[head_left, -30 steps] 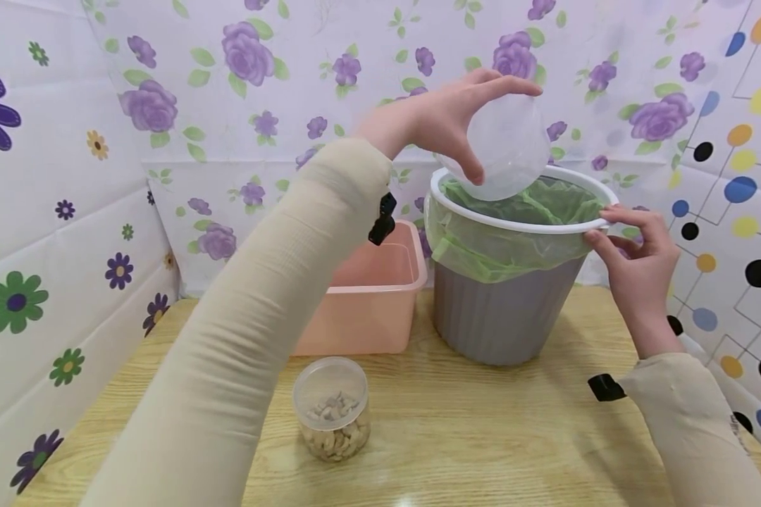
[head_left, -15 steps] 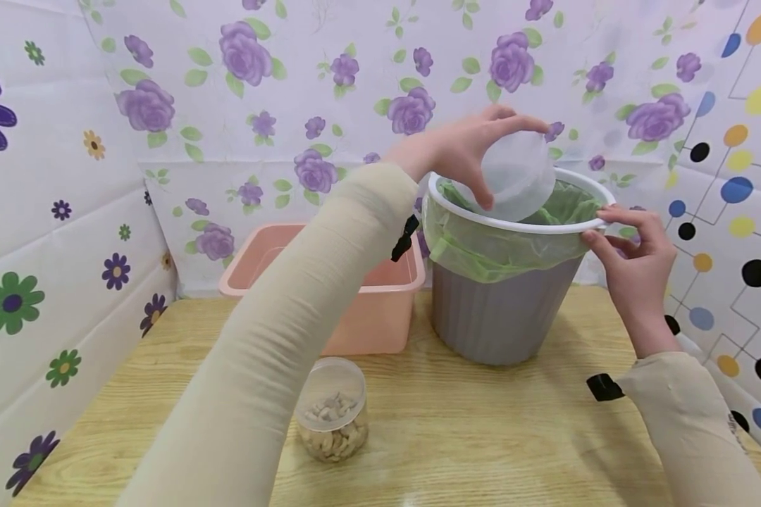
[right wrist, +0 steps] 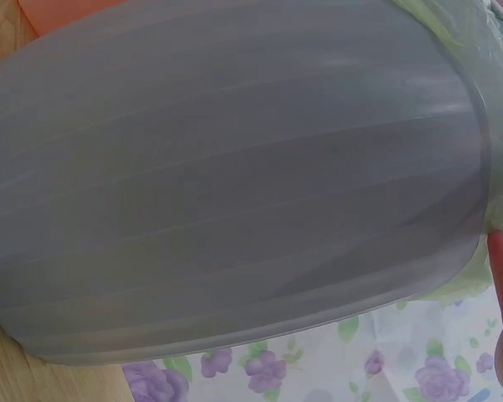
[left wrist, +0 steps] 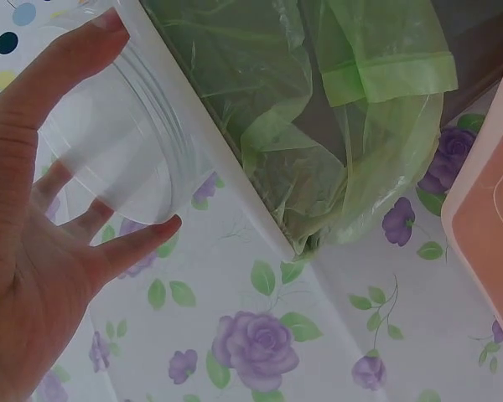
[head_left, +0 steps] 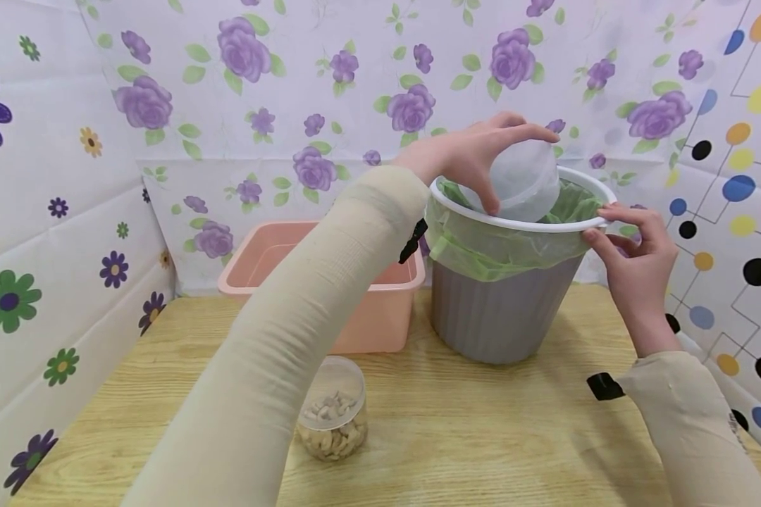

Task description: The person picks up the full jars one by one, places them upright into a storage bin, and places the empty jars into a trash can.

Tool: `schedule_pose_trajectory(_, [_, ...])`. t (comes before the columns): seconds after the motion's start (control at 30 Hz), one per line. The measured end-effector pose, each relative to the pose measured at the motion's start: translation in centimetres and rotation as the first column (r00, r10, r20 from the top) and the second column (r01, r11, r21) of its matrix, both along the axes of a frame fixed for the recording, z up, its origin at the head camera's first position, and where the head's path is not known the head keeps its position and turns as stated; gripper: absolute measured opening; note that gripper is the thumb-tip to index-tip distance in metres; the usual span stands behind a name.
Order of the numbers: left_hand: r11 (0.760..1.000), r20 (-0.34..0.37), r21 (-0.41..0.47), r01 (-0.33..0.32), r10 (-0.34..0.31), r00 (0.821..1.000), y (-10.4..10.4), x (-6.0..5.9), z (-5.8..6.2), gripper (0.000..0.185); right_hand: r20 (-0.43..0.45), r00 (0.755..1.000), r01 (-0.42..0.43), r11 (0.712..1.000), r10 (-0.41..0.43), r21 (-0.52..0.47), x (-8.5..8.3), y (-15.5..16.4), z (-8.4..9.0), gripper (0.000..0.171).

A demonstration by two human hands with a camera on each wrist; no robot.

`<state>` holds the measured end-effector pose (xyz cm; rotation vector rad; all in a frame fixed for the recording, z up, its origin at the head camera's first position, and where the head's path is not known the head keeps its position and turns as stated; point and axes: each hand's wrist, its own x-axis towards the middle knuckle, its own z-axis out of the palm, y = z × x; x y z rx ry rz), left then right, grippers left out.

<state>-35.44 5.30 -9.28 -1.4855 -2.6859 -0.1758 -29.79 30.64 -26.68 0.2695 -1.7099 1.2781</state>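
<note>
A grey bin point(head_left: 497, 310) lined with a green bag point(head_left: 501, 243) stands on the wooden table point(head_left: 482, 436); the right hand point(head_left: 634, 264) pinches its white rim point(head_left: 583, 227). A sleeve partly hides the pink tub point(head_left: 368, 310). The left hand point(head_left: 466, 158) grips a clear lid point(head_left: 523, 179) over the bin's mouth. The open jar point(head_left: 334, 417) of nuts is partly covered by the left arm.

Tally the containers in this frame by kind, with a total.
Clear plastic jars: 2 (empty one held in left hand, one with nuts on the table)
Grey ribbed waste bins with green liner: 1
Pink plastic tubs: 1
Total: 4
</note>
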Motion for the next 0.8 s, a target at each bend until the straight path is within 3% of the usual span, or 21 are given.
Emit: schedule_pose_trajectory(0.8, [0.998, 0.017, -0.026, -0.063, 0.064, 0.998, -0.16, 0.35, 0.28, 0.110, 0.015, 1.000, 0.024, 1.000, -0.024, 0.004, -0.15, -0.05, -0.05, 0.035])
